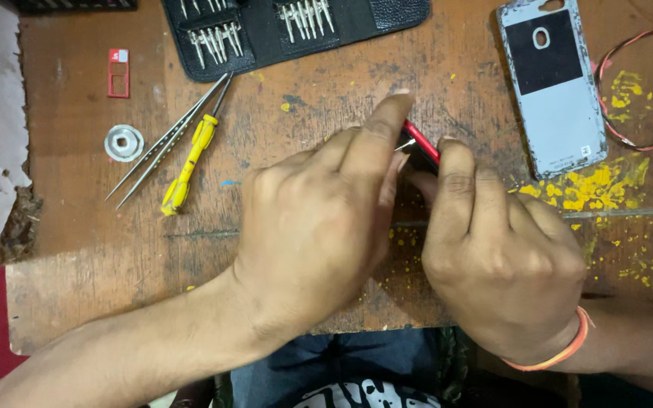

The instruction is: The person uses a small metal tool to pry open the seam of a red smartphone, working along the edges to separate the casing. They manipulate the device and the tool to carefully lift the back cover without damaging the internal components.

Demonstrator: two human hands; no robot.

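Both hands meet near the middle of a worn wooden surface (100,249) spattered with yellow flecks. The left hand (319,227) lies knuckles up with its forefinger stretched far and right, its grip closed around a thin metal tool tip (405,143) that shows just beside the fingertip; the rest of the tool is hidden under the hand. The right hand (500,257), an orange band (561,349) at its wrist, has its fingers curled down over a small red-edged black device (422,149), probably a phone, pinning it against the surface, so its grip is closed on that device. The tool tip touches or almost touches the device's red edge; which is hard to tell. Only a short strip of the device shows between the two hands. To the left lie tweezers (166,140) and a yellow-handled screwdriver (189,157), touching side by side, with a round metal washer-like piece (123,143) and a small red tray (118,73) further left. At the far edge sits a black bit case (289,30); at the far right, a grey phone back cover (557,91) and a twisted red wire (644,91).
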